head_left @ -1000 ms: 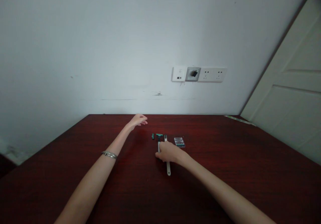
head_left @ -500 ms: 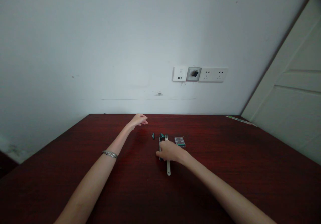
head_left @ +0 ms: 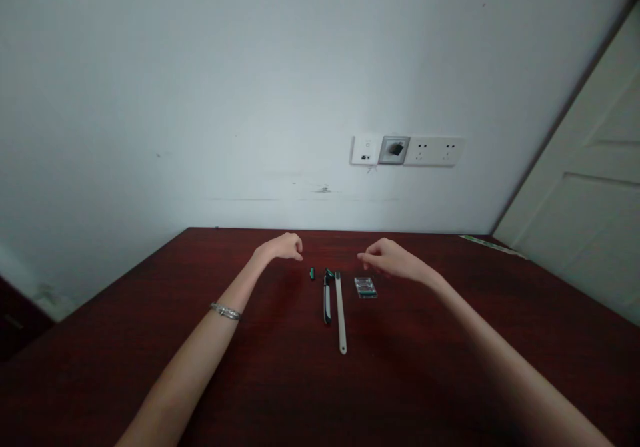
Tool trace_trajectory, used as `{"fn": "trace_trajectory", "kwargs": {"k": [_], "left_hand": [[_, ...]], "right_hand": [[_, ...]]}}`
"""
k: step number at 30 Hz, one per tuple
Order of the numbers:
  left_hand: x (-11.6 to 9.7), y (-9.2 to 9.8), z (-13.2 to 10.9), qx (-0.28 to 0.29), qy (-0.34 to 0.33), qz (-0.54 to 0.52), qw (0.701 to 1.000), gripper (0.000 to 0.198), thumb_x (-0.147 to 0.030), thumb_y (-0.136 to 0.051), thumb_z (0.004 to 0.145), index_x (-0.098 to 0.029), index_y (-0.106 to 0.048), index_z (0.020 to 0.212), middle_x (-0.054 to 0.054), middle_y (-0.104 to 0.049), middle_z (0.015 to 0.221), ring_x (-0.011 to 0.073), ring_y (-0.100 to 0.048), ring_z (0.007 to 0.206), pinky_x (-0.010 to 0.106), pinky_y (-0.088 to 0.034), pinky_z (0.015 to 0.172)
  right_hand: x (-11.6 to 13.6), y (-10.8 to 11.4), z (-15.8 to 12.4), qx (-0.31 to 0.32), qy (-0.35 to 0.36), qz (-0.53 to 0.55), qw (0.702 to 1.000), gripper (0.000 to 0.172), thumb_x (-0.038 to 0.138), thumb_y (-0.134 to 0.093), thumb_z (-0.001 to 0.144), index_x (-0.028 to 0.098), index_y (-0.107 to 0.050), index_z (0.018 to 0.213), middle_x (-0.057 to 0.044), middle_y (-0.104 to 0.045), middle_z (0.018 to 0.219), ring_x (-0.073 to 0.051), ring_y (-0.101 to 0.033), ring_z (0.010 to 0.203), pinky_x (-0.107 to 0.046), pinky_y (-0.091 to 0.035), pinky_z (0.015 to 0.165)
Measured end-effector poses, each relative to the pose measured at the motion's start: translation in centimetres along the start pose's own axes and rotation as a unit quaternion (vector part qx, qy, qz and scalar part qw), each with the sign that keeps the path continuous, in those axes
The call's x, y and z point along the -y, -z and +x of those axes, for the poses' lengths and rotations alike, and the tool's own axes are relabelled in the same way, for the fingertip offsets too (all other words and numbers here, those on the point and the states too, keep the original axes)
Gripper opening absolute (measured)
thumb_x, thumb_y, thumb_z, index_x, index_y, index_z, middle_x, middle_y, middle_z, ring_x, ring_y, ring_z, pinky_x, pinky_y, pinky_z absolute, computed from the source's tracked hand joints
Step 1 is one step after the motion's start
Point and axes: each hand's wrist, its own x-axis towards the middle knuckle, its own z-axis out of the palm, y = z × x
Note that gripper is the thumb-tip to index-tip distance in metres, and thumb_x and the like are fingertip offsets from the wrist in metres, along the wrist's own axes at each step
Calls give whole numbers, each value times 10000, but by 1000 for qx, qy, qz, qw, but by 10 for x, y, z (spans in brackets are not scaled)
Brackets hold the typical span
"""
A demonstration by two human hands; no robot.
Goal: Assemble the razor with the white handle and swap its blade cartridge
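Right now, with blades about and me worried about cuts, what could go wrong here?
1. The right hand hovers near the blade case; a careless reach could meet an edge, if any is bared.
2. The razor lies with its head toward the hands, so grabbing it there may nick a finger.
3. The small green piece by the left hand could be knocked across the table.

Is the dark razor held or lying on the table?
Lying: the razor rests on the table beside the white handle; left hand and right hand hover beyond it.
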Motion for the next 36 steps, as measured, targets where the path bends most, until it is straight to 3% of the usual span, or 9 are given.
{"fn": "trace_trajectory", "kwargs": {"k": [9,13,21,36], "left_hand": [[-17,-12,-1,31,-46,13,998,137,-211,-716,560,-186,-669,686,16,-663,662,152,-575,595,231,-386,539],[-17,-14,-4,33,-48,13,998,151,-194,-729,545,-187,-660,679,8,-649,656,142,-555,573,229,-375,519],[-7,-25,-6,101,-62,9,993,270,-226,-755,527,-194,-656,776,0,-654,744,135,-561,615,216,-376,525],[-7,-38,1,73,-95,6,993,256,-304,-756,576,-179,-661,779,25,-652,747,153,-570,647,236,-396,575]], "right_hand": [[-38,-5,5,12,15,7,1000,422,489,-455,808,120,-618,682,-11,-529,523,-98,-474,431,-209,-347,426],[-41,-8,5,24,21,-25,999,411,472,-441,819,128,-617,677,-16,-541,520,-105,-491,431,-212,-359,434],[-50,-7,7,20,34,-40,998,404,452,-425,826,129,-612,672,-21,-547,521,-110,-495,426,-217,-368,438],[-46,-9,5,34,34,-30,998,402,448,-431,820,128,-622,670,-15,-541,512,-111,-485,435,-227,-360,455]]}}
